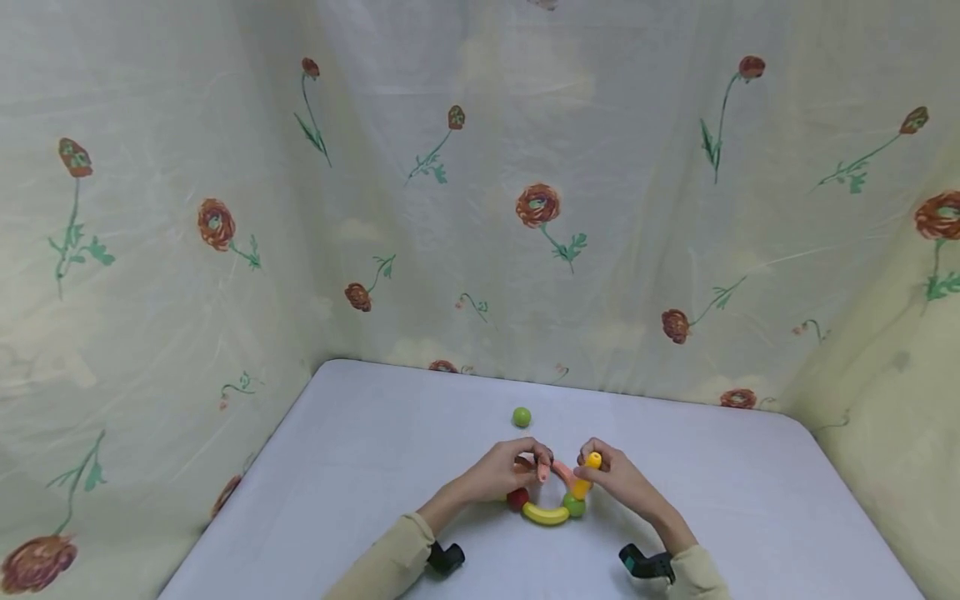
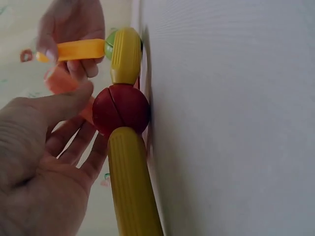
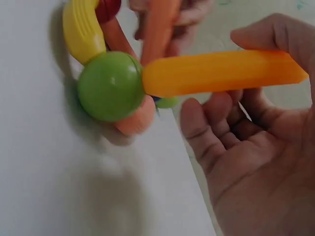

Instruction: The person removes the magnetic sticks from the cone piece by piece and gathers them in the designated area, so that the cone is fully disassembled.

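Observation:
Several coloured rods and balls form a ring-shaped toy construction on the table. My left hand [image 1: 501,472] pinches an upright salmon rod [image 1: 542,474], which rises beside the red ball [image 2: 120,109]. My right hand [image 1: 624,482] holds a straight orange-yellow rod [image 3: 221,71] between thumb and fingers; its lower end meets a green ball [image 3: 110,86]. A curved yellow piece [image 1: 546,516] joins the red and green balls along the near side. Another yellow rod [image 2: 133,182] runs outward from the red ball. On the far side lies a curved pink piece [image 1: 562,472].
A loose green ball [image 1: 522,417] sits beyond the construction. The white table [image 1: 390,425] has rounded far corners, and a flowered curtain [image 1: 480,208] hangs behind it and at both sides. Dark wrist devices [image 1: 647,563] are worn on both forearms.

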{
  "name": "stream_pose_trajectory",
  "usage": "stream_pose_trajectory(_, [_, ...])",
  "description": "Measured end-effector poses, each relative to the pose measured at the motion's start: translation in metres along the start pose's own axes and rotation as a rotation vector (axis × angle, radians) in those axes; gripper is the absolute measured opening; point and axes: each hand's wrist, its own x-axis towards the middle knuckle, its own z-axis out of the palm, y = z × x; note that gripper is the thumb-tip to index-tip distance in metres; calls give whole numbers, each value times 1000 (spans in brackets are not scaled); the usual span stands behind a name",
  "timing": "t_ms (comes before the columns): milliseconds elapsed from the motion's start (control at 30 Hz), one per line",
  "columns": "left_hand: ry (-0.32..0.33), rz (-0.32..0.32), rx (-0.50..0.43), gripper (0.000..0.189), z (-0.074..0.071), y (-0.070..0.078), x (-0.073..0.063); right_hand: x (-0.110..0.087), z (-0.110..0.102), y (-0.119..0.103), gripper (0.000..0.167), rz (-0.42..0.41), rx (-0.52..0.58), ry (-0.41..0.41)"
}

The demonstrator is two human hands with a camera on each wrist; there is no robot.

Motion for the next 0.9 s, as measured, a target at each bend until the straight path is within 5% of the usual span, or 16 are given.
stream_pose_trajectory(167, [-154,14,81,27,-4,-3,-4,-5,-19,7,20,-33,-16,-137])
stream_pose_trajectory(300, [-215,18,91,32,-3,-4,-5,-7,-26,11,21,-35,-13,-202])
stream_pose_trajectory(900, [-168,-35,10,27,-3,-8,-7,-14,-51,25,33,13,-9,-429])
